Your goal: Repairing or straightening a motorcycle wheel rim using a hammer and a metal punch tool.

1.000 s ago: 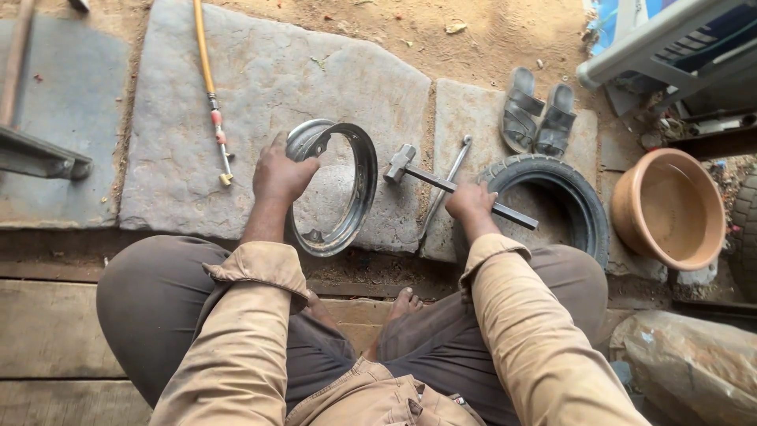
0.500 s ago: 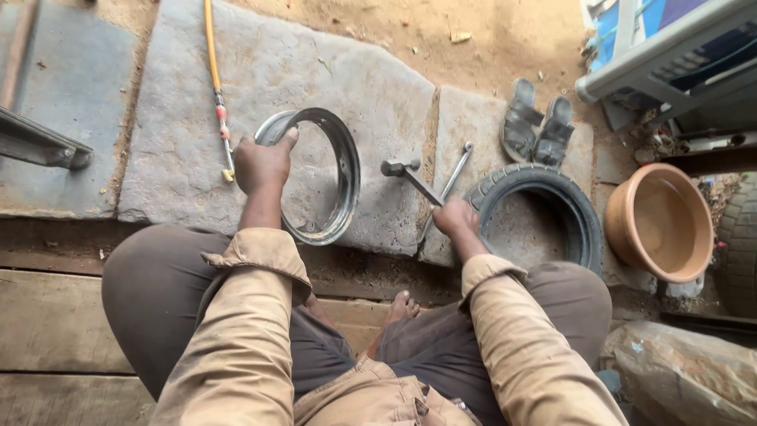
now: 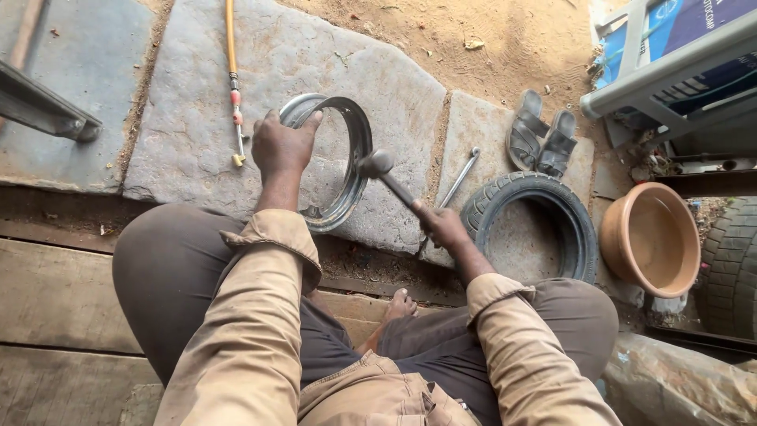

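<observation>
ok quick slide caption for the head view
Seated person steadies a metal wheel rim with the left hand, hammer raised in the right hand.

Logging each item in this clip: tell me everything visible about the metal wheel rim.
The wheel rim is a bare ring of shiny grey metal with a raised lip around its edge, scuffed and dull in places. It stands tilted on its edge on the grey stone slab. The left hand grips its upper left edge. The hammer, held in the right hand, has its head at the rim's right side.
</observation>
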